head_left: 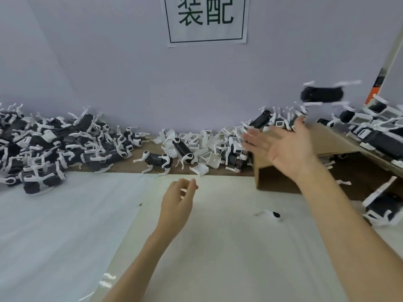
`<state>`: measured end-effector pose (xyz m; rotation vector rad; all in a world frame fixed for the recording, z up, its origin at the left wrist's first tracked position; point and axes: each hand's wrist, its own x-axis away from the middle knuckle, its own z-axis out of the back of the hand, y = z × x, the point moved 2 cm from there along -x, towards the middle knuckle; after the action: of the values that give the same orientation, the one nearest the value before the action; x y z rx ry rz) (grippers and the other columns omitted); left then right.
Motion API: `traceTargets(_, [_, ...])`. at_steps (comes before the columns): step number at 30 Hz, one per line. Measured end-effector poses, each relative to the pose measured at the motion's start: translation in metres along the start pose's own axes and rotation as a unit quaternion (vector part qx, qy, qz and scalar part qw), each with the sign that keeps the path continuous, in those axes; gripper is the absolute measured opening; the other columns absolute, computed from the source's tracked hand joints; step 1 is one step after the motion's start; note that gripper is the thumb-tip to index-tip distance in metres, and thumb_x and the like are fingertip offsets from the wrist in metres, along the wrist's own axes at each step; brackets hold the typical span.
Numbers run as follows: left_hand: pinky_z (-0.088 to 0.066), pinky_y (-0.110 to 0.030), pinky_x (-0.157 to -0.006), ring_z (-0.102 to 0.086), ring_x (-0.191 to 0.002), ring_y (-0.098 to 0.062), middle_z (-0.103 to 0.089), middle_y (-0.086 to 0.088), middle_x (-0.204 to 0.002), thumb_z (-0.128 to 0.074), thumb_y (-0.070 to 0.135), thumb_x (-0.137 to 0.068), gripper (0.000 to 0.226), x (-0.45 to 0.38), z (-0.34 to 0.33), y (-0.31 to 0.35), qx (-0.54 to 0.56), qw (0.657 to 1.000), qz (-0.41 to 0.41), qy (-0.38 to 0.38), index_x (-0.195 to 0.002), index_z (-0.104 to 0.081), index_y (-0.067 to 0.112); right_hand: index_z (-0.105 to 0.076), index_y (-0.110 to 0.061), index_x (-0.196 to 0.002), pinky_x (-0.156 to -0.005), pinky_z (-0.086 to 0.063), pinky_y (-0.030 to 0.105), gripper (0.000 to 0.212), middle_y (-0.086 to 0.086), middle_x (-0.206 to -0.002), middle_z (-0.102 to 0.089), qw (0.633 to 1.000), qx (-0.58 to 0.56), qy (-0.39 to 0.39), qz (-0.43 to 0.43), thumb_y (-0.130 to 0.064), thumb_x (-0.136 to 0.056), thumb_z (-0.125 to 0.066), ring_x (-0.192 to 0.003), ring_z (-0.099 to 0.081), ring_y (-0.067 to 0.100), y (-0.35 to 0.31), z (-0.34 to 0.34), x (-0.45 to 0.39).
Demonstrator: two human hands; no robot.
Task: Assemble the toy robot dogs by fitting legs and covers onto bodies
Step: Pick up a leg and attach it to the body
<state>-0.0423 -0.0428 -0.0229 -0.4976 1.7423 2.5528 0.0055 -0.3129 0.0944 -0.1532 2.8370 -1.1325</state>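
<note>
Above the far right of the bench (pixel 229 258), a toy dog (pixel 322 94) hangs in mid-air against the pale wall, blurred: a rounded black body with thin white legs splayed out, touching nothing. Below it the right hand (pixel 283 147) is released, palm up, fingers straight and spread, holding nothing. The left hand (pixel 177 200) floats over the middle of the bench with fingers loosely curled, thumb near the fingertips, and nothing visible in its grasp.

A smooth off-white sheet (pixel 54 225) covers the bench, glossy at the near edge; a strip of brown board shows along the back. On that strip one dog (pixel 157 160) stands upright on four bent white legs, its body a matte black block with white rounded joints. To the left lies a big tangled heap of black bodies and white legs (pixel 43 144). Behind the standing dog sits a scatter of white angular covers (pixel 200 147), some bearing barcode labels. A brown cardboard box (pixel 294 162) lies on its side under the right hand, and more black-and-white dogs (pixel 375 125) are piled at the far right. One small white leg with a black end (pixel 270 214) lies alone on the sheet. A paper sign (pixel 206 18) with green characters is stuck to the wall.
</note>
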Motion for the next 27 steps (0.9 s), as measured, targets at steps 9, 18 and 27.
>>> traceTargets(9, [-0.044,-0.031,-0.096,-0.048,-0.120,-0.018,-0.055,0.004,-0.125,-0.061,0.031,-0.105,0.017,0.005,-0.013,-0.016,-0.230,0.970,-0.083,0.011,-0.118,-0.068,0.024,-0.073,-0.007,-0.114,-0.047,-0.053,0.025,0.051,0.009,-0.089,-0.073,0.984,0.102,0.074,-0.129,-0.050,-0.106,-0.047,-0.063,-0.069,0.018,0.137,0.031,0.038])
traceTargets(18, [-0.029,-0.048,-0.115,-0.036,-0.139,-0.041,-0.033,-0.017,-0.153,-0.054,0.044,-0.105,0.043,-0.088,0.005,-0.020,-0.488,0.873,-0.002,0.016,-0.139,-0.057,0.018,-0.076,-0.008,-0.111,-0.046,-0.050,0.024,0.050,0.007,-0.083,-0.072,0.983,0.098,0.053,-0.149,-0.050,-0.106,-0.048,-0.060,-0.067,0.017,0.141,0.028,0.030])
traceTargets(27, [-0.051,-0.027,-0.084,-0.069,-0.094,-0.016,-0.073,-0.002,-0.100,-0.069,0.018,-0.101,0.008,-0.092,0.014,0.016,-0.147,0.976,-0.081,0.142,-0.096,-0.075,0.015,-0.074,-0.009,-0.113,-0.052,-0.056,0.030,0.043,0.012,-0.093,-0.077,0.982,0.114,0.060,-0.136,-0.044,-0.107,-0.051,-0.071,-0.075,0.022,0.134,0.029,0.036])
